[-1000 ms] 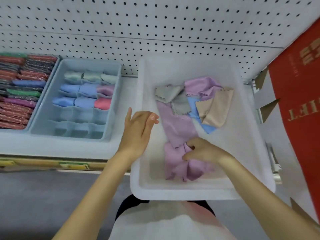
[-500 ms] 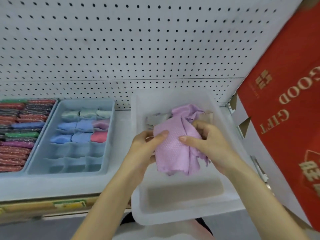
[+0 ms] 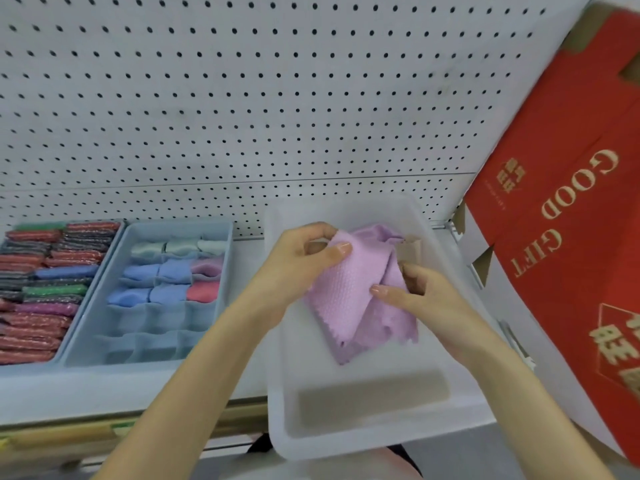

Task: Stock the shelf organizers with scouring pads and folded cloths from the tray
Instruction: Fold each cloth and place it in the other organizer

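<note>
Both hands hold a lilac cloth (image 3: pixel 349 296) above the translucent white tray (image 3: pixel 346 441). My left hand (image 3: pixel 301 261) pinches its upper left edge between thumb and fingers. My right hand (image 3: pixel 419 299) grips its right side, thumb lying on the front. The cloth hangs loosely, with scalloped edges at the bottom. A beige cloth (image 3: pixel 410 249) peeks out behind it in the tray. To the left stands the blue divided organizer (image 3: pixel 90 344) with folded cloths (image 3: pixel 173 271) in its rear cells and bare front cells. Further left, a bin of scouring pads (image 3: pixel 38 292) is packed full.
White pegboard (image 3: pixel 242 116) backs the shelf. A red gift box (image 3: pixel 568 258) leans in at the right, close to the tray. The shelf's front edge (image 3: pixel 104 431) carries a price strip.
My right hand lifted the lilac cloth out of the tray and my left hand joined it. Both now hold it higher and partly spread. The camera tilted upward.
</note>
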